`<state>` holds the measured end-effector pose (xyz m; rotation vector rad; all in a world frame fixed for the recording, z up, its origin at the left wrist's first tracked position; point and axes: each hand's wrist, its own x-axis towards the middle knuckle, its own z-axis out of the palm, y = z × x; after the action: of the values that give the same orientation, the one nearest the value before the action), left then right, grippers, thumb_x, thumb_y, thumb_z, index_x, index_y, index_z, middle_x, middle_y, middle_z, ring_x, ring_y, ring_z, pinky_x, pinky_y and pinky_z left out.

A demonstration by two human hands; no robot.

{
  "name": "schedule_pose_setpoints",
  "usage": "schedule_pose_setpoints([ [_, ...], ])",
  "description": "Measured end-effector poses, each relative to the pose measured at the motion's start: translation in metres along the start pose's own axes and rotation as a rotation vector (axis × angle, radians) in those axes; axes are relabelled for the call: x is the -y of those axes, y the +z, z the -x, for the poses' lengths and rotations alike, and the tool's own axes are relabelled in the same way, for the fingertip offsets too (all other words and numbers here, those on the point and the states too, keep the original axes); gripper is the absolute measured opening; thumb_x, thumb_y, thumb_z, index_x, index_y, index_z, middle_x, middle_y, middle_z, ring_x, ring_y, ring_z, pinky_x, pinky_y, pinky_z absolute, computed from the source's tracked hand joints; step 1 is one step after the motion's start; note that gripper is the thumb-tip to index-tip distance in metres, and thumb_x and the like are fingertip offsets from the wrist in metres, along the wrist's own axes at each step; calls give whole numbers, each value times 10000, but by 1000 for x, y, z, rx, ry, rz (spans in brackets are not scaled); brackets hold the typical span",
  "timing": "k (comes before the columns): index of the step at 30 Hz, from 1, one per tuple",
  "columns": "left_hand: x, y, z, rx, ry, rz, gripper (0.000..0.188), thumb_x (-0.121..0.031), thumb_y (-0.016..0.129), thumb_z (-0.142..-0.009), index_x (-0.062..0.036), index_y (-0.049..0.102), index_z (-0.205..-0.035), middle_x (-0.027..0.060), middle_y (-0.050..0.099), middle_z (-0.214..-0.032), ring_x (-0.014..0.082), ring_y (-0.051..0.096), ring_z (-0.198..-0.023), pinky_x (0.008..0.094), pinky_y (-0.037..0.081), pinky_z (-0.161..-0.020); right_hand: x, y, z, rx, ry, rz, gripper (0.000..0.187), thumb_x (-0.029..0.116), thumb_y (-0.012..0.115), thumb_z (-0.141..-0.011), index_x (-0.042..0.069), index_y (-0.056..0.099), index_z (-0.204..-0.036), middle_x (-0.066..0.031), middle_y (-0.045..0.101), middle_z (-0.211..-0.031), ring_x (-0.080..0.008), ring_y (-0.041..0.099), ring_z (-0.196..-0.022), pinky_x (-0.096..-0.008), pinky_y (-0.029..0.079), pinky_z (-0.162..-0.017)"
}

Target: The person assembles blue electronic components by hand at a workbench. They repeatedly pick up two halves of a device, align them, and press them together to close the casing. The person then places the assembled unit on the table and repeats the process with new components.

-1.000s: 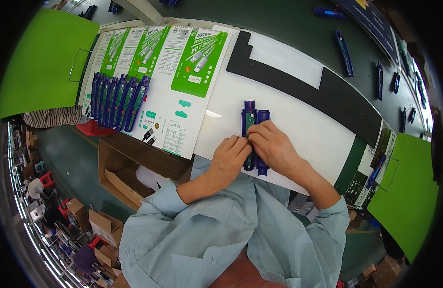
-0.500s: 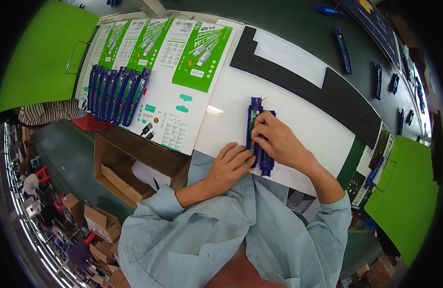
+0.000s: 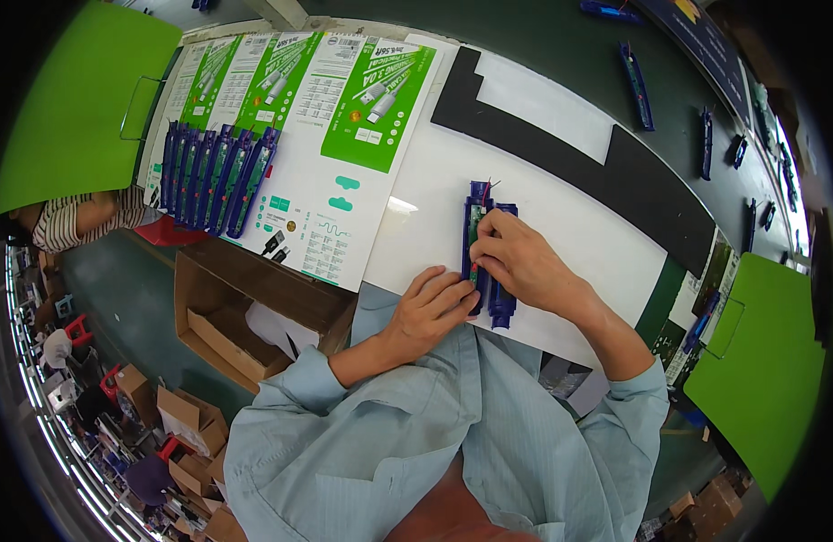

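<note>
In front of me on the white board lies a narrow blue plastic housing (image 3: 467,230) with a green circuit board (image 3: 475,219) in it and thin wires (image 3: 490,188) at its far end. My left hand (image 3: 427,312) grips the near end of this housing, its fingers bent together. Over the middle of the circuit board, my right hand (image 3: 523,260) has thumb and forefinger pinched; whatever sits between the tips is too small to make out. A second blue housing (image 3: 501,309) lies alongside, to the right, partly under my right hand.
Several filled blue housings (image 3: 219,181) stand in a row on printed card sheets (image 3: 344,212) at the left. A black angled strip (image 3: 561,149) borders the white board (image 3: 570,230). Beyond it, a dark green belt (image 3: 543,54) carries more housings. An open carton (image 3: 254,307) sits below left.
Both my hands stay nearly in place on the housing. The housings on the belt have shifted slightly up and left. At the far left, another person's bare arm has come into view.
</note>
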<state>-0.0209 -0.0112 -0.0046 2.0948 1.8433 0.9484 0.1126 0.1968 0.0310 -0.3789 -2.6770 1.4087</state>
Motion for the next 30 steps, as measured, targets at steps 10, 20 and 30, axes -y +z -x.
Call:
schedule_pose_setpoints([
  [10,1,0,-1,5,3,13,417,-182,896,-768,-73,784,-1155,65,710,-1232,274,665,-1180,498,510,-1100,1,7,0,-39,-51,55,79,-2,710,-899,-10,638,-928,-134,531,-1039,-324,590,-967,-416,530,-830],
  [20,3,0,-1,12,3,27,404,-194,867,-789,-57,771,-1156,76,696,-1233,282,662,-1181,499,512,-1105,-2,5,-1,18,-73,23,102,2,729,-899,5,645,-957,-129,546,-1080,-326,606,-996,-420,528,-859],
  [30,2,-9,-11,55,-46,59,394,-169,849,-788,-44,756,-1150,129,654,-1388,304,660,-1168,470,530,-1075,2,3,14,-248,-91,109,200,63,771,-894,11,721,-1081,-145,589,-1120,-317,631,-974,-425,549,-832],
])
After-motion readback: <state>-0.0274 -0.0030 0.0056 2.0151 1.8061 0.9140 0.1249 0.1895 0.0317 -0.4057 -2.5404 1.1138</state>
